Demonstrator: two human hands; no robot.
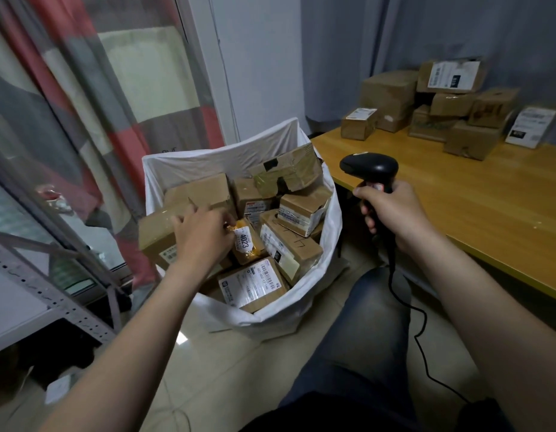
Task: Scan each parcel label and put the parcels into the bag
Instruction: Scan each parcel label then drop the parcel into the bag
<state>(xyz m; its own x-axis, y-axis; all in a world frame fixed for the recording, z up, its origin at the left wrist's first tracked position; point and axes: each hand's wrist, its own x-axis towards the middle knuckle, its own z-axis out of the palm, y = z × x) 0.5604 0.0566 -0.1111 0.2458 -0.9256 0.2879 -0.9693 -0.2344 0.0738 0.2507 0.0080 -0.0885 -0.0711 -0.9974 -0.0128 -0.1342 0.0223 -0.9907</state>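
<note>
Left hand (202, 235) sat over the white bag (227, 154), at the 4023 parcel (244, 241) lying atop the boxes (199, 191) — grip unclear, can't tell. Right hand (395, 213) clamped the scanner (368, 166) — more parcels (442, 113) stacked on the tabletop (442, 194).

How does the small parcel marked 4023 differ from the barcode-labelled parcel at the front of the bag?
The 4023 parcel is small, with yellow tape, and lies at the fingertips of the left hand; the front parcel is larger, plain brown and untouched. The 4023 parcel's label is narrow; the front parcel's covers most of its top. Both lie in the white bag.
</note>
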